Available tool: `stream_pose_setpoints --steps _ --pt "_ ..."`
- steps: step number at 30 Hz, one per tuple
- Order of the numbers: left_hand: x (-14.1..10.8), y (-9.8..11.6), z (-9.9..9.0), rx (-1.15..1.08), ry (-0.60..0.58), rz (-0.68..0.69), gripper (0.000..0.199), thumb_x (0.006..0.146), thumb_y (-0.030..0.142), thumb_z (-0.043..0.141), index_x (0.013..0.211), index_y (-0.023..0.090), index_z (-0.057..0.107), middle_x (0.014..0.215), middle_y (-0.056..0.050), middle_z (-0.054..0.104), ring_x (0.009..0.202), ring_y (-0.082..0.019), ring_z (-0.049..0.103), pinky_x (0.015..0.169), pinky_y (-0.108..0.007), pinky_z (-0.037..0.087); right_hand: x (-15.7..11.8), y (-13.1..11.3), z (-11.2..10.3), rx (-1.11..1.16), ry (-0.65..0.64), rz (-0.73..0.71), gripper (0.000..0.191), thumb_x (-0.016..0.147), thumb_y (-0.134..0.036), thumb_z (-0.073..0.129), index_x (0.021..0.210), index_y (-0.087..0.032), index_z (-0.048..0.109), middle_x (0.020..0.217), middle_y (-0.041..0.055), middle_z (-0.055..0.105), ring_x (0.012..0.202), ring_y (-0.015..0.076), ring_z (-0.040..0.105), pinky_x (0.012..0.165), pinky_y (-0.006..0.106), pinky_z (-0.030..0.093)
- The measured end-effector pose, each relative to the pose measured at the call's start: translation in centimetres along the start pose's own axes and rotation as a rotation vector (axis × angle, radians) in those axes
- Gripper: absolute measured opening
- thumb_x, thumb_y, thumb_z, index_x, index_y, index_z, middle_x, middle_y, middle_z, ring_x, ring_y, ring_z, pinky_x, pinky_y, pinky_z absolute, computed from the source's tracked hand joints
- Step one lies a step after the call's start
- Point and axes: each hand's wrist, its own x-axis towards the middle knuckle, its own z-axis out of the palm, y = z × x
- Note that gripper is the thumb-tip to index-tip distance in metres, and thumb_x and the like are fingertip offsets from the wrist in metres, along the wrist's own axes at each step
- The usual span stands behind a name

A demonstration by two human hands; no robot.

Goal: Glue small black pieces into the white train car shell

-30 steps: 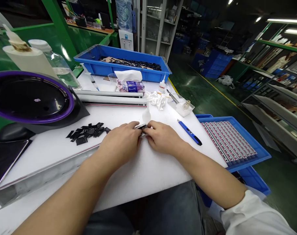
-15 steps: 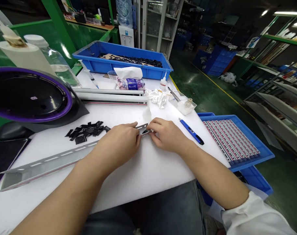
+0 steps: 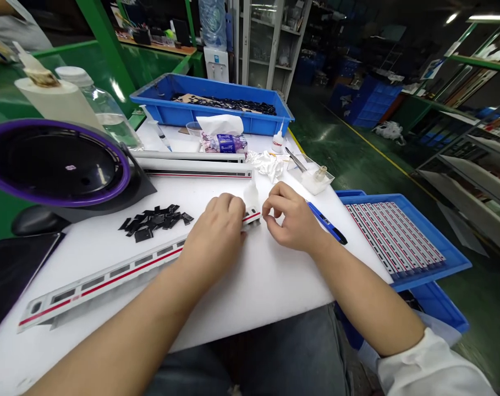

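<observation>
My left hand (image 3: 217, 234) is wrapped over a long white model train car shell (image 3: 121, 270) with a red stripe and a row of dark windows. The shell slants across the white table, its striped side facing me. Just off its right end is my right hand (image 3: 290, 217), fingers curled with the tips pinched together; whether anything small is between them is hidden. A pile of small black plastic pieces (image 3: 154, 220) lies behind the shell. Close behind its right end stands a small translucent bottle (image 3: 251, 193), and a blue pen (image 3: 326, 223) lies beyond my right hand.
Two more train shells (image 3: 196, 168) lie farther back, near a tissue pack (image 3: 225, 142) and crumpled tissue (image 3: 268, 165). A blue bin (image 3: 216, 118) holds black parts. At right, a blue tray (image 3: 451, 267) carries rows of striped shells. A purple-rimmed round object (image 3: 55, 159) stands left.
The train shell has been turned from its hollow side to its striped side. My right hand has moved off its end, slightly to the right. The camera view has shifted slightly.
</observation>
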Motion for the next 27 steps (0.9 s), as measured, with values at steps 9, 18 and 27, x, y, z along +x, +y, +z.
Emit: stream_pose_setpoints --steps 9,18,27 --pt "-0.2 0.9 -0.4 0.025 -0.129 -0.008 0.034 0.084 0.007 0.042 0.116 0.017 0.051 0.112 -0.012 0.058 0.093 -0.027 0.061 0.072 -0.038 0.050 -0.1 -0.2 -0.5 0.082 0.148 -0.054 0.013 0.080 -0.010 0.051 0.081 -0.020 0.059 0.084 0.0020 0.052 0.067 0.0122 0.051 0.064 0.027 0.045" --pt "0.3 -0.8 -0.3 -0.087 -0.137 -0.120 0.031 0.087 0.022 0.049 0.118 0.021 0.054 0.112 -0.008 0.062 0.095 -0.026 0.063 0.075 -0.036 0.051 -0.2 0.0 -0.1 -0.059 -0.285 -0.144 0.013 0.079 -0.013 0.057 0.082 -0.019 0.069 0.071 -0.0005 0.064 0.065 0.0138 0.056 0.068 0.027 0.042" --pt "0.0 -1.1 -1.0 -0.108 -0.126 -0.020 0.039 0.083 0.018 0.053 0.121 0.022 0.054 0.120 -0.009 0.059 0.110 -0.027 0.057 0.084 -0.038 0.050 -0.4 -0.9 1.8 -0.384 -0.277 0.052 0.019 0.085 -0.036 0.062 0.082 -0.018 0.068 0.076 0.0029 0.068 0.067 0.0177 0.060 0.062 0.030 0.036"
